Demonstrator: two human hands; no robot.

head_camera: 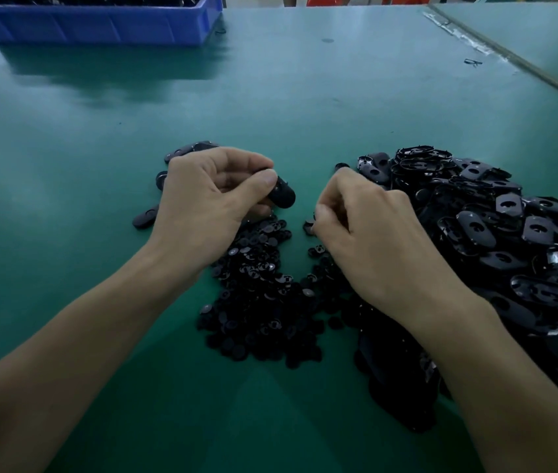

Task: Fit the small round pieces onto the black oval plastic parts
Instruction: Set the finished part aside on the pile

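The left hand (209,196) grips a black oval part (282,193) between thumb and curled fingers, lifted just above the green tabletop (305,97). Near it, the right hand (369,233) has its fingers curled, thumb and forefinger pinching a small round piece (309,227). Beneath and between both hands lies a pile of small round pieces (264,295). A large heap of oval parts (492,240) sits right of the right hand. A few loose oval parts (189,150) lie behind the left hand. A blue bin (100,25) stands far off at the back left.
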